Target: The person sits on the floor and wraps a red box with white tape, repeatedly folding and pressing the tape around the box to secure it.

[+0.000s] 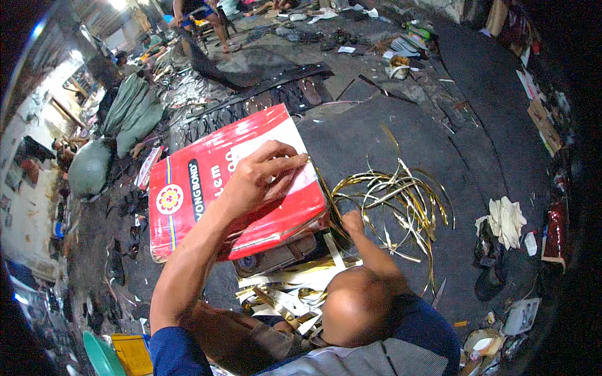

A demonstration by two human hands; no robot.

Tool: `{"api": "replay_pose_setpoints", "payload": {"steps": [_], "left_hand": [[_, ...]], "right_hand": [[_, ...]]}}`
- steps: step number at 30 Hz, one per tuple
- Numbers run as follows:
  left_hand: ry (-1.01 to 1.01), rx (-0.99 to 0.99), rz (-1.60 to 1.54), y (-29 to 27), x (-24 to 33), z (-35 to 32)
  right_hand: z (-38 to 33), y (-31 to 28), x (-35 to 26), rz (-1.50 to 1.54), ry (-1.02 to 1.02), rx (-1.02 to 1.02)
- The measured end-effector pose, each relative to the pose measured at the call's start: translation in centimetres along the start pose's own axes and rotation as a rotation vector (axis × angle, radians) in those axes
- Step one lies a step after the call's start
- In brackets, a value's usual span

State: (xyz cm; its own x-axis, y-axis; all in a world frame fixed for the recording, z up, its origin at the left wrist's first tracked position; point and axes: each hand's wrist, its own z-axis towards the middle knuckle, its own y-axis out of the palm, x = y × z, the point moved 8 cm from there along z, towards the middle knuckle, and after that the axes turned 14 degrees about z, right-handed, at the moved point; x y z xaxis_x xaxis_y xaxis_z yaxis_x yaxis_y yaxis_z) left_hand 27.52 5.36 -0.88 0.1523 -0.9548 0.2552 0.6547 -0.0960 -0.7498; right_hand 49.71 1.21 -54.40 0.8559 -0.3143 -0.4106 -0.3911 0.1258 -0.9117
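Observation:
A red cardboard box [263,241] with a white panel and a flower emblem stands tilted in front of me. My left hand [266,175] lies across its top, with the fingers bent and pinched together at the right edge. Whatever they hold there is too small to make out. Beside the box's right side, my right hand [352,222] is closed in a fist at the thin gold strips [401,200]. These strips spread in a loose tangle over the dark floor. Part of the right hand's fingers is hidden.
Under the box is a dark, boxy object [279,255]. White and gold strips [282,297] lie in a heap near my legs. Rows of dark sandal-like pieces [238,113] lie beyond the box. At right is a crumpled cream cloth [503,222]. Another person [200,15] stands far off.

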Motion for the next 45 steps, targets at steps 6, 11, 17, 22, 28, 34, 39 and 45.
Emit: {"api": "replay_pose_setpoints", "payload": {"steps": [6,11,17,22,28,34,39,45], "left_hand": [[0.003,-0.032,0.072,-1.2,-0.3,-1.2],[0.069,-0.078,0.095,-0.8,0.3,-0.6],[0.026,-0.111,0.095,-1.7,0.2,-1.4],[-0.075,-0.041,0.059,-1.5,-0.2,-1.4],[-0.093,0.067,0.009,-1.0,-0.2,-0.9],[-0.046,0.086,0.122,-2.1,0.1,-2.0],[-0.070,0.076,0.074,-1.2,0.3,-1.1],[-0.054,0.027,0.149,-0.7,0.7,-1.4]], "right_hand": [[-1.0,-1.6,-2.2,-0.080,-0.082,-0.165],[-2.8,-2.3,1.5,0.315,0.244,0.003],[-2.8,-5.3,-1.3,0.337,0.200,0.013],[-2.2,-4.0,3.7,0.812,0.454,0.033],[-0.3,-20.7,15.2,1.443,0.448,0.932],[0.9,-44.0,-8.5,1.129,-0.283,0.879],[0.1,-43.1,-26.2,0.984,-0.327,0.134],[0.1,-43.0,-28.6,0.704,-0.289,0.321]]}}
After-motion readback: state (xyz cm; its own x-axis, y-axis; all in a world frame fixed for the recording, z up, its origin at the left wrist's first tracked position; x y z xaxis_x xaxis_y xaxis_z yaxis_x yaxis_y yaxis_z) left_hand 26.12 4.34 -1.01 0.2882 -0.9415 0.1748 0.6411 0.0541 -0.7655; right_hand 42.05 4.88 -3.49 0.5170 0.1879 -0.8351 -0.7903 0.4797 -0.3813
